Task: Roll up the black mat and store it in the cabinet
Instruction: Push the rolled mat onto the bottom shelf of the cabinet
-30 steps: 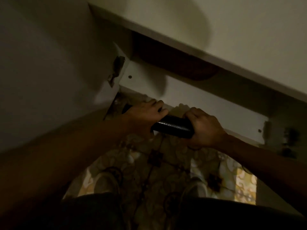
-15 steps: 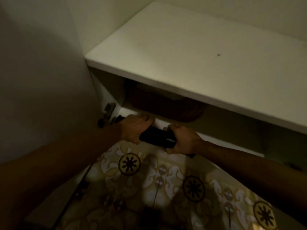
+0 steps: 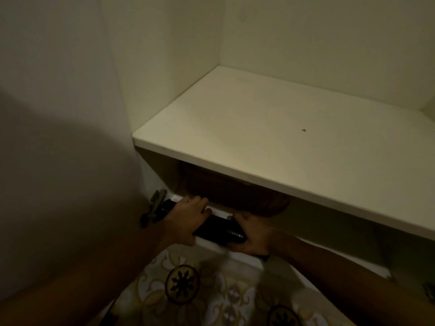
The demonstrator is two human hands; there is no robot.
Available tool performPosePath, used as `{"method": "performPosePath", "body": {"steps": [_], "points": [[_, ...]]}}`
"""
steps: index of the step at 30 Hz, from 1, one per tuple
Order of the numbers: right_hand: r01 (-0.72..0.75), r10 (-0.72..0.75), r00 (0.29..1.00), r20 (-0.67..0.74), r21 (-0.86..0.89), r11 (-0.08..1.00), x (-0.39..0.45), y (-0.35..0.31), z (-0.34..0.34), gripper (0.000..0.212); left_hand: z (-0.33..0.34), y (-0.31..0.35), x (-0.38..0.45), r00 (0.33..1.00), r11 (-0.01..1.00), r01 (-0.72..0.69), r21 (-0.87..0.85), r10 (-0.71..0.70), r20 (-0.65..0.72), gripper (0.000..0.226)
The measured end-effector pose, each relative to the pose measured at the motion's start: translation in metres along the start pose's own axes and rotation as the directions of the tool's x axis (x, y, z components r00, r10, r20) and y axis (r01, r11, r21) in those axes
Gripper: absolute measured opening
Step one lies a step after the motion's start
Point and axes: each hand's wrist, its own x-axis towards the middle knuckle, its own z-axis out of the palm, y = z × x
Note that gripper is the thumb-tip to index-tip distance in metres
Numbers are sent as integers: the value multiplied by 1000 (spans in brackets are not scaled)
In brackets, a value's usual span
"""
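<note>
Two hands (image 3: pixel 188 217) (image 3: pixel 253 234) grip rolled mat (image 3: pixel 217 229) at cabinet (image 3: pixel 259 137) opening.

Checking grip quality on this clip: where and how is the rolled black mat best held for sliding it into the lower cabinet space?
Grip the rolled black mat near both ends, from above and the near side, as the left hand and right hand do. It is a long cylinder lying crosswise, so two spaced, wrapped grips keep it level and wound.
</note>
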Motion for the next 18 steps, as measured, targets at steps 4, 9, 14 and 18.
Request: {"method": "performPosePath", "body": {"steps": [4, 9, 14, 18], "points": [[-19, 15, 997, -70, -56, 998, 4, 11, -7, 66, 6, 7, 1, 991, 991, 135, 21, -135, -11, 79], [-55, 55, 997, 49, 3, 998, -7, 22, -12, 78, 7, 14, 7, 978, 979, 203, 9, -203, 54, 90], [-71, 80, 994, 78, -118, 990, -13, 16, -10, 96, 0, 14, 12, 968, 976, 202, 77, -211, 136, 92], [-63, 64, 998, -3, -259, 964, -16, 9, -7, 90, -5, 8, 11, 973, 979, 161, 124, -179, 147, 86]]}}
